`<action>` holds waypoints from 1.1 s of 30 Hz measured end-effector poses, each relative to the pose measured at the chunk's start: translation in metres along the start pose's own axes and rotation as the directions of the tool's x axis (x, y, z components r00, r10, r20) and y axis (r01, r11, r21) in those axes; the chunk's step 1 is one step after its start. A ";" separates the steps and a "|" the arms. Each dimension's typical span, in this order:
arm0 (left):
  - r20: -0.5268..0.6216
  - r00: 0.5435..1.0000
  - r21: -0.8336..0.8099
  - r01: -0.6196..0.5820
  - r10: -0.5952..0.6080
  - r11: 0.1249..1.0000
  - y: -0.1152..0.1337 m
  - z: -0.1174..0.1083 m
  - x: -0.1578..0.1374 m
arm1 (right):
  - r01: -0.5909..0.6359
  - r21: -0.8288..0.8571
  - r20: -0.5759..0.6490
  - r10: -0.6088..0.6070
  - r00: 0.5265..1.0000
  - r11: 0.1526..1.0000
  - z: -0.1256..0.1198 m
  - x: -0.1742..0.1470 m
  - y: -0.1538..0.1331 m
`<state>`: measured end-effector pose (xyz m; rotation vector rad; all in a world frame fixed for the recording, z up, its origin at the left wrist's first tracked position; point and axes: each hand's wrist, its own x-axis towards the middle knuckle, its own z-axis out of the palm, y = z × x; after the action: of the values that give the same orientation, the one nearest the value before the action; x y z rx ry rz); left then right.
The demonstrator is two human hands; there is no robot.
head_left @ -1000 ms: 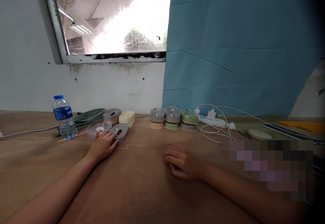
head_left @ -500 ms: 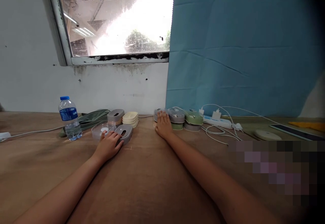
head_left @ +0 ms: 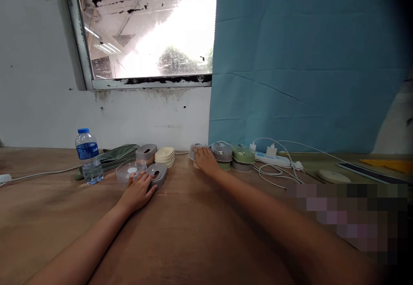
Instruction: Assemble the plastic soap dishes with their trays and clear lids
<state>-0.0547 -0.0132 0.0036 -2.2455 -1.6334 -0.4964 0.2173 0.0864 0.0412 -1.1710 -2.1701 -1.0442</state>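
Note:
My left hand (head_left: 139, 191) rests palm down on the wooden table, fingers apart. Its fingertips touch a clear plastic container (head_left: 124, 174) and the near side of a grey oval box (head_left: 161, 172) with a slot in its top. My right hand (head_left: 205, 160) lies over the leftmost stacked box (head_left: 195, 150), a grey one, with its fingers stretched across the top and front. The hand hides much of that box. Beside it stand a grey box on a green one (head_left: 222, 150) and a green box on a grey one (head_left: 243, 152).
Behind my left hand are another grey slotted box (head_left: 146, 150), a stack of cream lids (head_left: 165, 155), a green pouch (head_left: 119, 158) and a water bottle (head_left: 88, 158). Right of the boxes lie a power strip (head_left: 274, 159), white cables (head_left: 274, 173), a round pale object (head_left: 333, 176) and a phone-like slab (head_left: 371, 172).
The view has shifted slightly. My right hand has turned a little, with its fingers pointing more to the left on the box. My left hand has barely moved.

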 end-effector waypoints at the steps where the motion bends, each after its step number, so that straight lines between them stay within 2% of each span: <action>1: 0.003 1.000 -0.007 0.003 -0.003 1.000 -0.001 0.002 -0.001 | 0.052 0.003 -0.006 -0.052 0.999 0.999 -0.010 -0.003 -0.001; 5: -0.033 0.999 -0.039 0.003 -0.004 0.999 -0.002 0.006 -0.003 | 0.285 0.026 -0.041 -0.284 0.958 0.958 -0.058 -0.027 -0.016; 9: -0.146 0.983 -0.091 -0.128 0.114 0.988 0.009 -0.006 -0.005 | 0.447 0.052 -0.101 -0.440 0.892 0.893 -0.102 -0.059 -0.034; 11: -0.168 0.966 -0.147 -0.220 0.194 0.964 0.023 -0.017 -0.005 | 0.502 0.094 -0.177 -0.482 0.858 0.860 -0.119 -0.076 -0.037; 14: -0.117 0.961 -0.311 -0.275 0.251 0.910 0.052 -0.033 -0.005 | 0.506 0.156 -0.205 -0.473 0.857 0.848 -0.134 -0.102 -0.030; 18: 0.027 0.963 -0.558 -0.209 0.270 0.803 0.093 -0.042 -0.001 | 0.491 0.214 -0.189 -0.457 0.869 0.844 -0.135 -0.130 -0.015; 22: 0.094 0.947 -0.668 -0.168 0.306 0.725 0.111 -0.039 0.002 | 0.427 0.279 -0.154 -0.399 0.904 0.860 -0.126 -0.145 -0.009; 26: 0.096 0.945 -0.723 -0.150 0.313 0.674 0.107 -0.036 0.000 | 0.381 0.314 -0.107 -0.366 0.924 0.870 -0.117 -0.150 -0.006; 29: 0.064 0.927 -0.734 -0.208 0.370 0.647 0.098 -0.037 0.000 | 0.343 0.341 -0.085 -0.335 0.938 0.875 -0.113 -0.152 -0.001; 33: 0.018 0.896 -0.729 -0.293 0.445 0.619 0.087 -0.035 0.004 | 0.299 0.386 -0.116 -0.276 0.954 0.873 -0.109 -0.152 0.006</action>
<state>0.0265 -0.0519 0.0319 -3.2027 -1.0616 -0.9434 0.3076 -0.0735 0.0054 -0.6365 -2.4105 -0.6791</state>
